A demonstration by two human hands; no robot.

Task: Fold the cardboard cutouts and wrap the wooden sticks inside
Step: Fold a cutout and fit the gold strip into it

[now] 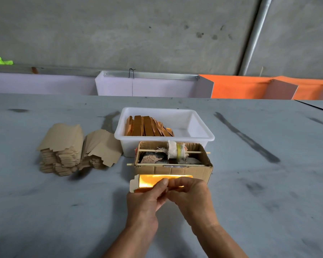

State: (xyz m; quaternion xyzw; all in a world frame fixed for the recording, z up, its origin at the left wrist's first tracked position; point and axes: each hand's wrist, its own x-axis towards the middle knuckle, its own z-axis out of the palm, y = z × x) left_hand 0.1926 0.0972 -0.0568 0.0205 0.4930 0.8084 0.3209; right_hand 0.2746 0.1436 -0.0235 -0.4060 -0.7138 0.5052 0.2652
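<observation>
Midway through one wrap, by the look of it. Both hands at near centre, left hand (145, 198) and right hand (190, 194), pinching a gold-faced cardboard cutout (157, 180) folded lengthwise, just above the surface (45, 211). Cannot tell whether a wooden stick already lies inside. Finished wraps (147, 126) apparently stacked on edge in the white tub (203, 136) beyond, filling about half. Plenty left: two tall heaps of flat cutouts (63, 146) at far left. Between hands and tub, an open cardboard box (175, 170) crossed by thin sticks (168, 164), one carrying a cloth roll (175, 149). Box just beyond the fold, crowding any forward move.
</observation>
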